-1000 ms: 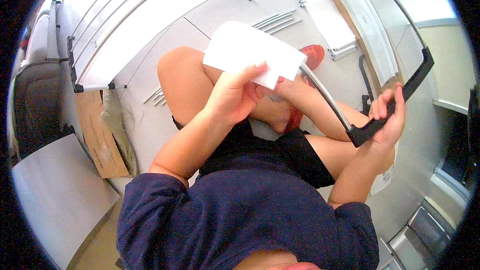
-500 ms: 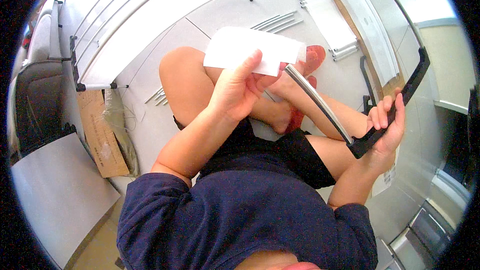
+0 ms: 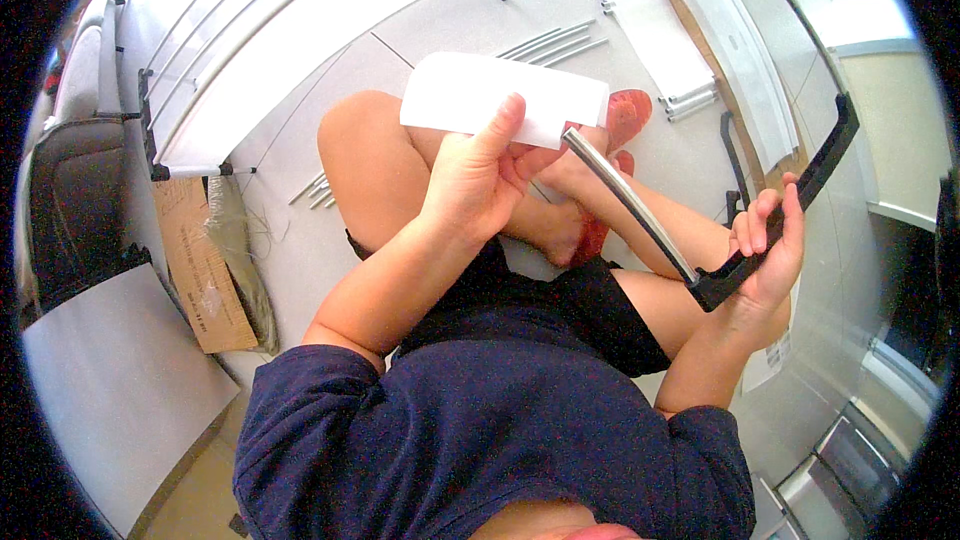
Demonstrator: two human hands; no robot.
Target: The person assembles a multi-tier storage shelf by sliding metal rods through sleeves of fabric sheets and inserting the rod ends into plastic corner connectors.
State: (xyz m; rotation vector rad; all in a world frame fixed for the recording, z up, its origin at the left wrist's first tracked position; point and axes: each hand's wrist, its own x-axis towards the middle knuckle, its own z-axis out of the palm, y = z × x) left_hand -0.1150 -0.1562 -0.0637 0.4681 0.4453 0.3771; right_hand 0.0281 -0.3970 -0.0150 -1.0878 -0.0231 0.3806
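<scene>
My left hand (image 3: 475,175) is closed on a folded white sheet (image 3: 480,90), its thumb on top, held above my crossed legs. To the right, my right hand (image 3: 770,250) grips a black plastic end bracket (image 3: 826,155) with its fingers wrapped round the bar. From the bracket's near end a silver tube (image 3: 632,208) runs up and left to the sheet's lower right corner. Whether the tube's tip touches the sheet or sits inside it, I cannot tell. A second, darker-looking tube (image 3: 803,18) rises from the bracket's far end.
A white rack (image 3: 330,10) with metal rods stands at the far left. On the floor lie loose silver tubes (image 3: 555,45), a white panel with rods (image 3: 662,45), another black bracket (image 3: 735,160) and flattened cardboard (image 3: 205,270). A grey board (image 3: 130,390) rests at the left.
The white sheet and my left hand have shifted very slightly left. My right hand with the bracket and tube has moved a little left and up.
</scene>
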